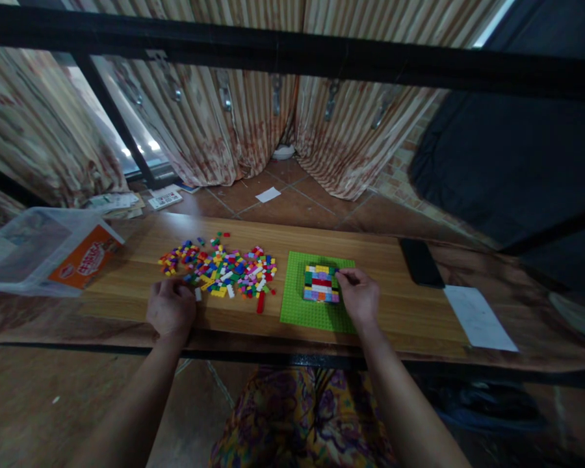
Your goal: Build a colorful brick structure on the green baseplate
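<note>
A square build of coloured building bricks [322,284], several colours in rows, sits on the bright green baseplate [292,305]. At its upper right corner, my right hand [359,298] pinches a small dark brick [338,272] against the build; the fingers partly hide it. Left of the baseplate lies a loose heap of small bricks [224,270]. My left hand [171,307] rests on the table by the heap's left edge with its fingers curled, and what they hold, if anything, is hidden. Beside it is a white brick [198,294]. A long red brick [260,302] lies at the heap's near side.
On the wooden table [404,325], a clear plastic box [34,224] with an orange label stands at far left. A black phone [422,262] and a white sheet of paper [480,318] lie to the right. A dark metal bar [292,49] crosses above the far side.
</note>
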Tool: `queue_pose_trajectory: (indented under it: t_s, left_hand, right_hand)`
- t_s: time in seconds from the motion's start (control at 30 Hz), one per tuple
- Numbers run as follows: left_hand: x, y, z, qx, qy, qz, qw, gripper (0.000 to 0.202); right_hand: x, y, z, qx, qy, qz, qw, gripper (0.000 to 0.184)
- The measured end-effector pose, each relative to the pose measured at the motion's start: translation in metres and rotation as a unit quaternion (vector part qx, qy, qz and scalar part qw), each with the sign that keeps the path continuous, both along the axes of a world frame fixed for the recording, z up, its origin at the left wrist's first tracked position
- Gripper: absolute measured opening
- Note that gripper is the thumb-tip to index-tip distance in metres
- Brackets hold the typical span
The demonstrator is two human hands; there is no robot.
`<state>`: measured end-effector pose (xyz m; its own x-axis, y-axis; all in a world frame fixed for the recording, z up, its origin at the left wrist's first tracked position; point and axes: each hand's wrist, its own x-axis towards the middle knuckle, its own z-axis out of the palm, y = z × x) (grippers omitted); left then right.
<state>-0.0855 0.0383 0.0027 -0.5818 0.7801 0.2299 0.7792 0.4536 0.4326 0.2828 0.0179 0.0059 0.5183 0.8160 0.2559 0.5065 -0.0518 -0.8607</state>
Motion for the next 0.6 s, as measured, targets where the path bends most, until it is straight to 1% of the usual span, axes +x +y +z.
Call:
queue_pose_trajectory:
  t_s: [0.3, 0.47, 0.6]
  left_hand:
    - [-0.0003, 0.0008, -0.0004, 0.008, -0.002, -0.001, 1.000, 0.026]
    - [0.0001, 0.0004, 0.0007, 0.010, -0.008, -0.005, 1.000, 0.026]
    - [0.0001, 0.0002, 0.0009, 0.003, -0.010, 0.003, 1.000, 0.027]
  right_hand:
    - [0.0005, -0.0028, 0.0008, 0.002, -0.059, 0.015, 0.998, 0.021]
    - [-0.0023, -0.0038, 0.0038, -0.003, -0.052, 0.026, 0.998, 0.023]
    - [-0.0005, -0.0048, 0.0007, 0.001, -0.027, 0.024, 0.999, 0.024]
